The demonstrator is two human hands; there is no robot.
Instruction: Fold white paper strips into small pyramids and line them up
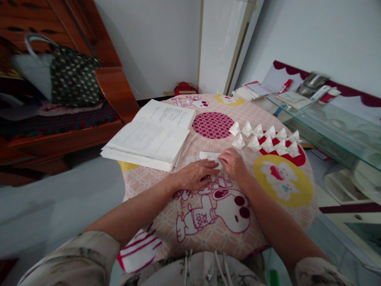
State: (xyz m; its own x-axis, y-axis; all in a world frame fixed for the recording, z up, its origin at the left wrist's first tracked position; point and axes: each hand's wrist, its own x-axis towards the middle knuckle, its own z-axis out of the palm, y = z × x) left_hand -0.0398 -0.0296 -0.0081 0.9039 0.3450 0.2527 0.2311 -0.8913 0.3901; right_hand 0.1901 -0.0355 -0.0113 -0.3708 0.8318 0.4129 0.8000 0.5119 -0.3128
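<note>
A small piece of white paper (208, 155) lies on the cloth-covered round table, partly hidden under my fingers. My left hand (193, 175) rests over its near left part, fingers stretched out and pressing down on it. At the paper's right end my right hand (234, 163) is closed, thumb and fingertips pinching the edge. Beyond and to the right, several folded white paper pieces (268, 143) with pointed tops stand in two rows. To the left of my hands lies a thick open book (149, 133) with printed pages.
The patterned tablecloth (208, 218) covers the table right up to my body. A glass shelf (333, 119) with papers and small items borders the table on the right. On the left, a wooden bench (113, 91) carries a dark patterned bag (73, 77).
</note>
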